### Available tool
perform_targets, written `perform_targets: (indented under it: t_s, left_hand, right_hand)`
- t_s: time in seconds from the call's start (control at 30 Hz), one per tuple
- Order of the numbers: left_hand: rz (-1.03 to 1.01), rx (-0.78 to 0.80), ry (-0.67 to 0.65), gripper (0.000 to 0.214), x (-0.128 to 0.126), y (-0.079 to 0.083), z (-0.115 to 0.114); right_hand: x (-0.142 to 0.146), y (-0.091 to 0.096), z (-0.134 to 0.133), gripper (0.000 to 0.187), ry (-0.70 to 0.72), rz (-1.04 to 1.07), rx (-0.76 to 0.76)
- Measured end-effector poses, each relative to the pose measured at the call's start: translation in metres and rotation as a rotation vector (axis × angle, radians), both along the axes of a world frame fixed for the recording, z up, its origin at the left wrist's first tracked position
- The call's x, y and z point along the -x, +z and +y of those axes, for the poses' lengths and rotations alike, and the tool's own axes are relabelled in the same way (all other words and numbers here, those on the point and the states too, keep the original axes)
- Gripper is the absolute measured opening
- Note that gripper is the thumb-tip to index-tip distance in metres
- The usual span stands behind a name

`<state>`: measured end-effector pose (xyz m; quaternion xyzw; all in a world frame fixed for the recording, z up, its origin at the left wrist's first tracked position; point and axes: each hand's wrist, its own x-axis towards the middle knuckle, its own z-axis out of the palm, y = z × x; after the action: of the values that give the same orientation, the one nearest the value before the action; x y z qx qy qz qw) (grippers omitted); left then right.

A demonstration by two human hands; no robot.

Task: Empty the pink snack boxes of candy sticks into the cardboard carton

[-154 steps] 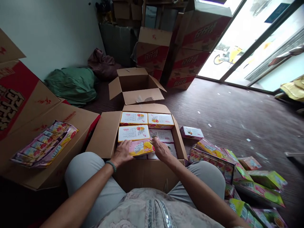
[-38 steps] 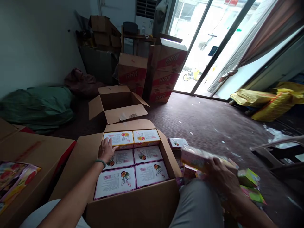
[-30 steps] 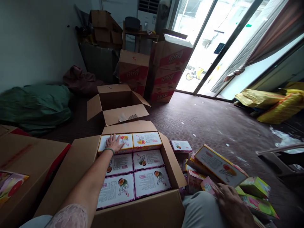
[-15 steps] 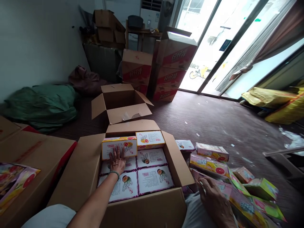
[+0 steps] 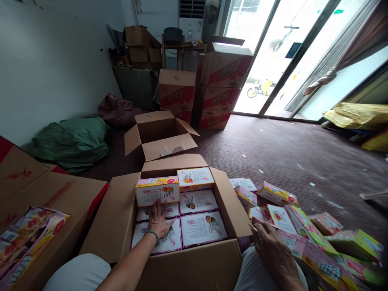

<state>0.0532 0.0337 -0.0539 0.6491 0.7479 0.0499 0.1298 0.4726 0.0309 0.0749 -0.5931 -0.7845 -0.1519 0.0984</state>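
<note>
My left hand (image 5: 160, 221) lies with fingers spread on the white-topped packs inside an open carton (image 5: 194, 262). Its fingertips touch the lower part of a pink and yellow grapefruit pack (image 5: 157, 193), which stands on edge at the carton's far left. A similar pack (image 5: 195, 176) lies flat beside it at the far right. Purple-edged passion fruit packs (image 5: 203, 228) fill the layer below. Near the carton's right flap, by my knee, my right hand (image 5: 273, 250) has its fingers curled and pinched together; whatever is between them is too small to make out.
Loose fruit packs (image 5: 315, 266) lie heaped on the floor at right. An open carton (image 5: 163, 131) stands just ahead; another carton (image 5: 75, 190) with colourful packs is at left. Behind are stacked red cartons (image 5: 224, 85), a green bag (image 5: 72, 139) and a glass door (image 5: 257, 81).
My left hand has slid down and toward me from the standing grapefruit pack's face. Some packs beside my right hand have shifted, with a white face now showing. The view has turned slightly left.
</note>
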Motion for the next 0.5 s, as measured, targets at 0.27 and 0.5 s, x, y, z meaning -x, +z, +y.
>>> perform_targets:
  t_s: [0.27, 0.5]
  left_hand:
    - [-0.048, -0.007, -0.202, 0.069, -0.022, 0.059, 0.002]
    - [0.135, -0.047, -0.050, 0.087, 0.098, 0.083, 0.053]
  right_hand:
    - [0.002, 0.006, -0.001, 0.019, -0.072, 0.006, 0.067]
    - [0.022, 0.033, -0.002, 0.029, -0.159, 0.093, 0.234]
